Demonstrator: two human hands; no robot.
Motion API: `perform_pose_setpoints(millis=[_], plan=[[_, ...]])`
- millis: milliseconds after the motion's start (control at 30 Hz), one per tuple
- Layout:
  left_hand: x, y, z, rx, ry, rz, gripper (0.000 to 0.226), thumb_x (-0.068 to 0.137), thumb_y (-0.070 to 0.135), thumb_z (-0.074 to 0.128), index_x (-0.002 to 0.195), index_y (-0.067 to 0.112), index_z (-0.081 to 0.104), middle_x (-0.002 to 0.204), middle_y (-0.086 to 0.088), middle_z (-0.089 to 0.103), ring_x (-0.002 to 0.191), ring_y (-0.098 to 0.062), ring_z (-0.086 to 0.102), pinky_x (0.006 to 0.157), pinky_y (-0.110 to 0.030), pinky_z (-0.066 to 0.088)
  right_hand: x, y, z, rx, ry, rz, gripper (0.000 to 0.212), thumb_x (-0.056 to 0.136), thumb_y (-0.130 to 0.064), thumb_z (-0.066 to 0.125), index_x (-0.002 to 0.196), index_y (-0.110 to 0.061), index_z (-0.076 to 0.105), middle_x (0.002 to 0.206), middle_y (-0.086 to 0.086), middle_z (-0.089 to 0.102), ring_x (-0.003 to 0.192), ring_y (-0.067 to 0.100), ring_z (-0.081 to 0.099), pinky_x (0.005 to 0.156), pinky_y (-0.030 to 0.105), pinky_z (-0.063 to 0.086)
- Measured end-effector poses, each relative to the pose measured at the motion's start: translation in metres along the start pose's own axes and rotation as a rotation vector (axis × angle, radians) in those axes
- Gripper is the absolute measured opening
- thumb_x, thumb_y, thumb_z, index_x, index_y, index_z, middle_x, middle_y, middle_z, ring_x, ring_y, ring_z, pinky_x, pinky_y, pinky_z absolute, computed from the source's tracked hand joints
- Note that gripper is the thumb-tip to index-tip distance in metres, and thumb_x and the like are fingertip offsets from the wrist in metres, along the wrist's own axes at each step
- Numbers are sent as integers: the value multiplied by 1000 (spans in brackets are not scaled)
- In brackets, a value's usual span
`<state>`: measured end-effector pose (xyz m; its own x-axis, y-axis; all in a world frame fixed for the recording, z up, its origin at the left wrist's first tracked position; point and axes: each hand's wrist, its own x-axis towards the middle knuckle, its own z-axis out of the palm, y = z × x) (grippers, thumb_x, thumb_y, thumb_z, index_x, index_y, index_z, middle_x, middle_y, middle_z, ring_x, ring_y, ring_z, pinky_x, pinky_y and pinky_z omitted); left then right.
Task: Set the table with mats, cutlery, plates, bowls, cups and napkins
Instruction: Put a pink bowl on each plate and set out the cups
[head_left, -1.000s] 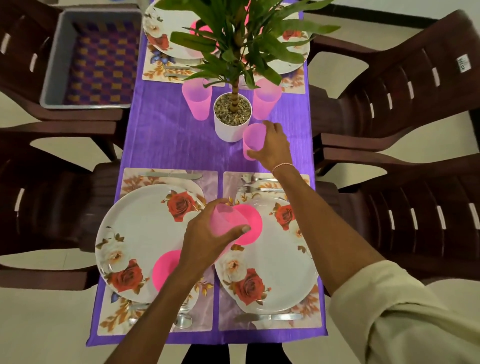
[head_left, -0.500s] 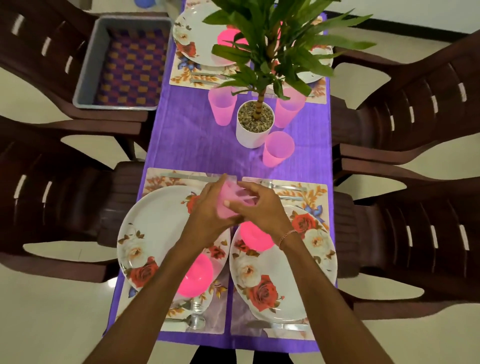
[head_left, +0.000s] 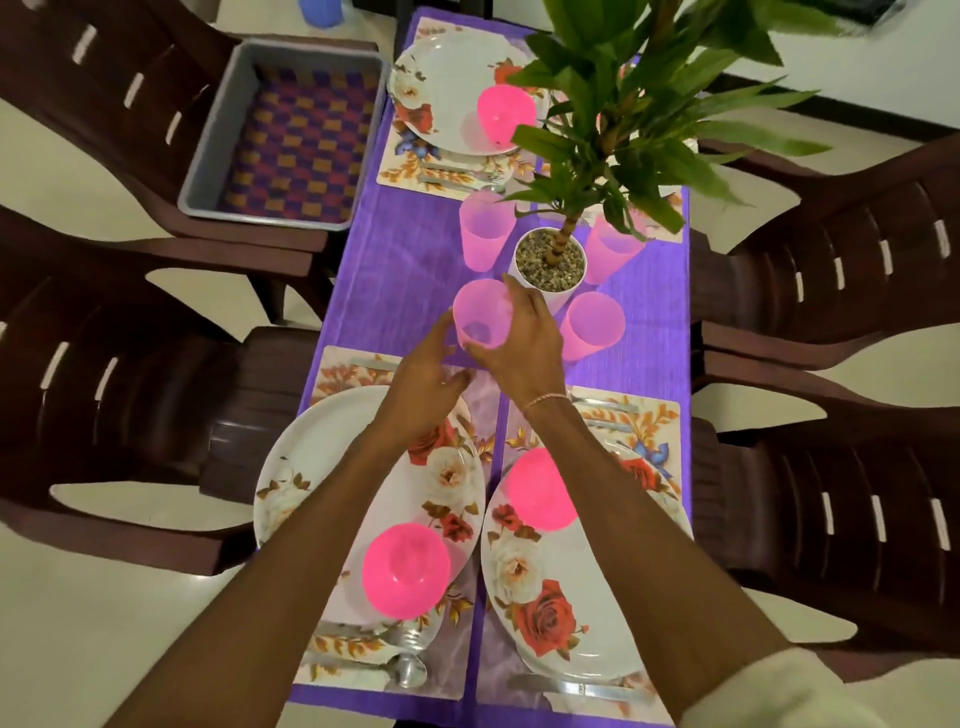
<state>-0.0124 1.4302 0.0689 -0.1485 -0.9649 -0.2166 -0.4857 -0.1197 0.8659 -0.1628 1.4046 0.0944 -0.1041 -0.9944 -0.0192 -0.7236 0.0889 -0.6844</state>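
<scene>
Pink cup (head_left: 482, 312) is now just left of the plant pot (head_left: 550, 265), no longer over the plates (head_left: 322, 467). Right grip (head_left: 524, 343) wraps it. Left grip (head_left: 423, 387) has let go, fingers loose beside it. Base possibly on the tabletop (head_left: 405, 260), can't tell. Fourth cup nearly placed.

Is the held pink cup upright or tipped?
Upright: the cup shows its open rim upward, base below, in the right hand.

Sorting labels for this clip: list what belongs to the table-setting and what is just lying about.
Job: pink cup gripped by the right hand; left hand beside it; three other cups; pink bowls; floral plates; mats; spoons.
Lying about: potted plant; grey tray on a chair; purple tablecloth.
</scene>
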Motion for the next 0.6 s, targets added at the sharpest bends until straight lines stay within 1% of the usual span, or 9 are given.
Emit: perform_pose_setpoints(millis=[67,100,200,300,333,433,500,567,600], plan=[[15,-7,-4,33,-17,-2,79,90,4,70,157,25,35,132,14,58,112,-11,64,87,-26,55,17,3,7,4,21,13,89,71,-29,90,147,-11,47,138,9,57,123,30,57,95,39,48],[21,-10,-5,60,-27,2,80,90,5,69,158,26,33,137,12,58,116,-17,64,90,-31,54,24,4,10,1,21,21,86,71,-27,90,145,-10,49,136,10,58,121,31,58,94,39,49],[39,-22,-8,125,-56,-3,77,93,7,67,159,25,33,149,4,55,122,-23,61,94,-32,50,40,9,19,-49,-12,22,83,71,-27,90,143,-12,50,133,9,54,118,32,58,90,41,51],[51,-33,-7,140,-76,-10,76,94,5,66,159,25,33,150,2,54,124,-27,62,100,-42,53,47,15,28,-74,-60,49,82,72,-30,89,142,-15,50,132,8,52,119,31,57,90,41,52],[53,-36,-6,140,-82,-19,76,94,4,66,159,25,33,150,1,54,124,-28,61,101,-43,53,47,18,32,-70,-71,61,82,72,-31,89,143,-16,50,131,8,53,119,31,57,90,41,51],[54,-44,-3,156,-87,-37,77,94,5,68,159,24,33,148,-1,56,120,-28,61,99,-42,53,46,23,39,-61,-73,69,87,72,-35,89,146,-18,47,131,7,53,119,29,57,91,41,53],[53,-46,-1,152,-87,-27,76,94,6,70,159,24,33,148,0,56,120,-27,61,99,-43,54,45,23,42,-63,-71,72,89,72,-34,89,148,-19,45,132,7,53,121,29,56,93,42,53],[50,-49,-1,143,-87,-15,75,94,6,70,158,23,35,149,0,56,122,-27,61,99,-43,55,44,23,41,-59,-78,72,93,73,-32,89,152,-19,41,135,8,52,125,29,54,97,44,52],[48,-50,0,144,-85,-17,74,94,7,70,158,22,35,150,0,55,123,-27,61,98,-41,55,43,22,39,-61,-87,75,98,73,-32,90,155,-19,37,139,9,51,129,29,52,100,45,50]])
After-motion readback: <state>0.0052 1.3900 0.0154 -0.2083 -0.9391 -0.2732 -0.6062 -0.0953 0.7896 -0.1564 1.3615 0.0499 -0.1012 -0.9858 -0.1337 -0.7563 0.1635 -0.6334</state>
